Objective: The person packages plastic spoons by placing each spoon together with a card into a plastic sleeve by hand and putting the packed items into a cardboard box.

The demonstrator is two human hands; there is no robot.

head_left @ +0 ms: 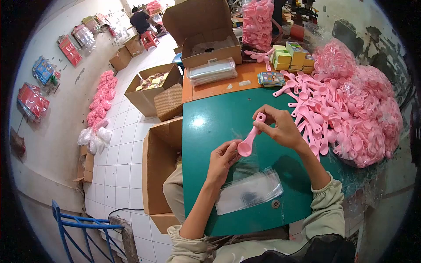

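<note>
Green table (199, 166): right fingers (268, 130) hold a pink spoon (246, 147); printed cards (271, 79) illegible

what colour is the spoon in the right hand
The spoon in the right hand is pink, showing best in the head view.

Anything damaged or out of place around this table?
The wall at upper right has dark, ragged patches, as if paint has peeled. Loose pink spoons sprawl across the table's right side beside bulging bags, perhaps normal here. The spoon in the right hand shows no visible damage.
</note>
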